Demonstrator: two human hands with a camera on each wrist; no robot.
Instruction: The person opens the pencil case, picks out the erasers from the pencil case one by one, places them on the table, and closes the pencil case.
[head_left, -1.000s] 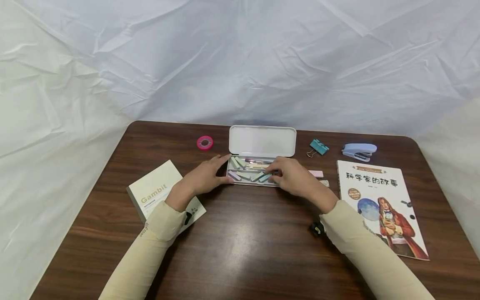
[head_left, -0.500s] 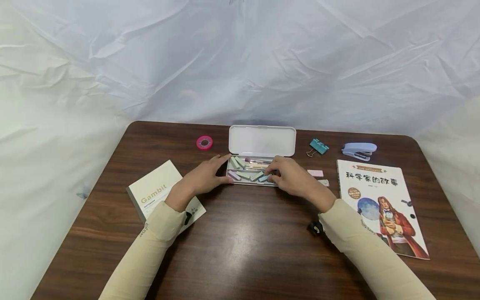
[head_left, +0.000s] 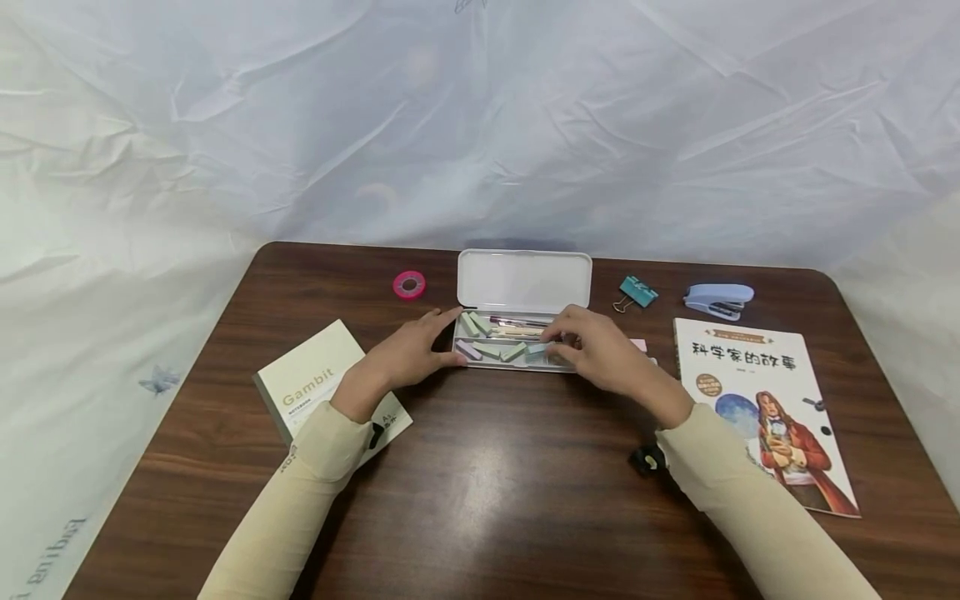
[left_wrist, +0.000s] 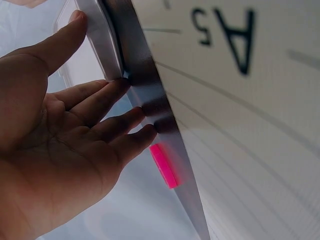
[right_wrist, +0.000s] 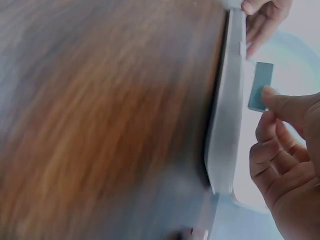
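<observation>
A white pencil case (head_left: 523, 281) lies with its lid open at the middle of the table, holding several pastel blocks (head_left: 480, 352) and some slim pens or pencils (head_left: 517, 331). My left hand (head_left: 405, 350) touches the case's left end, its thumb at the front corner and index finger at the back one. In the left wrist view its fingers (left_wrist: 112, 100) are spread and nearly straight. Over the right part of the case, my right hand (head_left: 603, 350) pinches a small blue-green block (right_wrist: 261, 86), like an eraser, between thumb and fingertips.
A Gambit notebook (head_left: 315, 383) lies under my left forearm, with a pink tape roll (head_left: 409, 285) behind it. At the right are a teal binder clip (head_left: 638, 291), a blue stapler (head_left: 718, 301) and a picture book (head_left: 757, 358). A pink block (head_left: 639, 344) peeks out beside my right hand.
My right hand has shifted a little to the right, and the blue-green block has turned from slanted to straighter along the case. My left hand stays at the case's left end.
</observation>
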